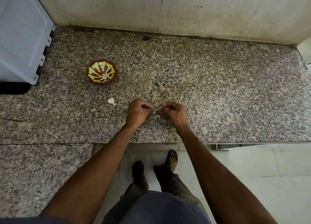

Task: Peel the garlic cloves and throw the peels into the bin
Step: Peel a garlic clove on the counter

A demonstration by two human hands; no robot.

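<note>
A thin peel (157, 109) is pinched crosswise between the left hand (138, 111) and right hand (173, 113), near the counter's (218, 92) front edge.

Both bare forearms reach straight out, wrists level. Left hand (138, 110) is curled into a loose fist, knuckles up, fingertips tucked toward the right one. Right hand (173, 113) mirrors it just beside, thumb and forefinger pinched together, the two hands almost touching at the fingertips.
</note>
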